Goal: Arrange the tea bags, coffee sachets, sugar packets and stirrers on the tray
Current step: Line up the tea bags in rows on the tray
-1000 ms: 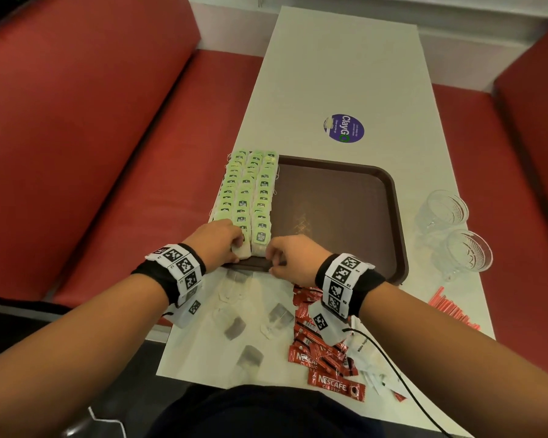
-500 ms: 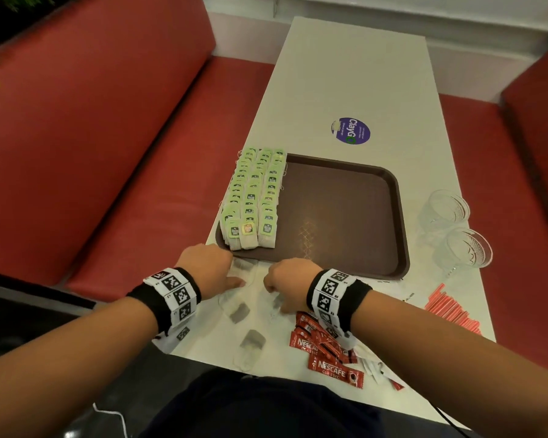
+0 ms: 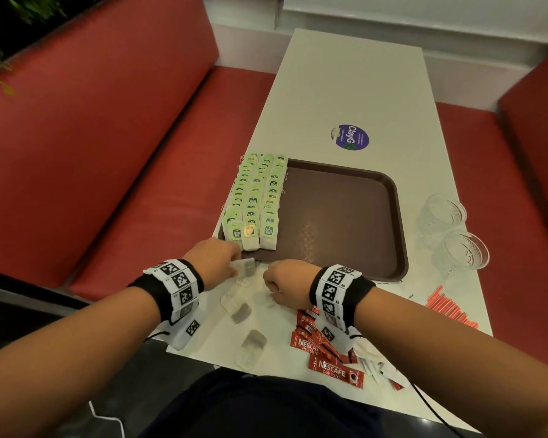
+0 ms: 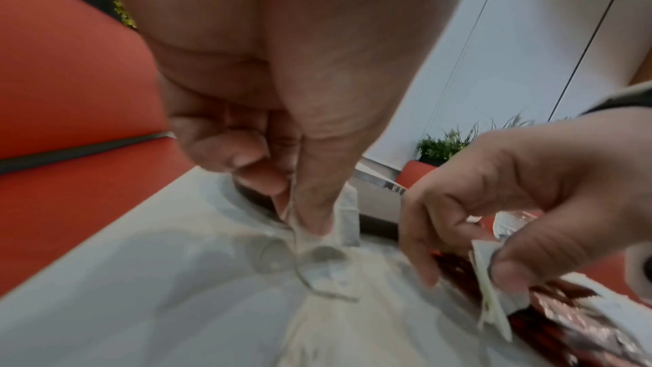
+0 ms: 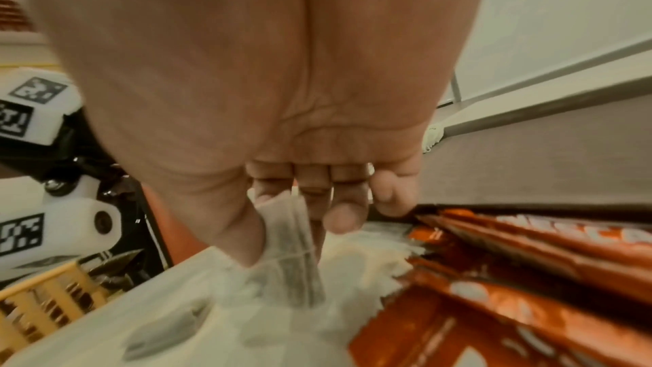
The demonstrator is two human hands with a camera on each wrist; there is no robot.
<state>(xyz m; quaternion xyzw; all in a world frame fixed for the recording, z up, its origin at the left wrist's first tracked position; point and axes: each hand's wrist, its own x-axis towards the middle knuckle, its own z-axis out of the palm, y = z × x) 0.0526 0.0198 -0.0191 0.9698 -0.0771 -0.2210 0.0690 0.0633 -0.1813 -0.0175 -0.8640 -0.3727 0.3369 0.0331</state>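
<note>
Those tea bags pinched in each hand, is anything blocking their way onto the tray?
Nothing visible does. The left hand and right hand each pinch a tea bag at the near rim of the tray. The rows of tea bags fill its left side only; the brown floor beside them is bare.

Legible text, head view: "NESCAFE CLASSIC" in white on the red coffee sachets (image 3: pixel 335 372), lying on the table just behind the right hand's (image 3: pixel 286 283) fingers. "ClayG" on a round purple sticker (image 3: pixel 350 137), well beyond both hands' fingertips. Tea bag tag print illegible.
</note>
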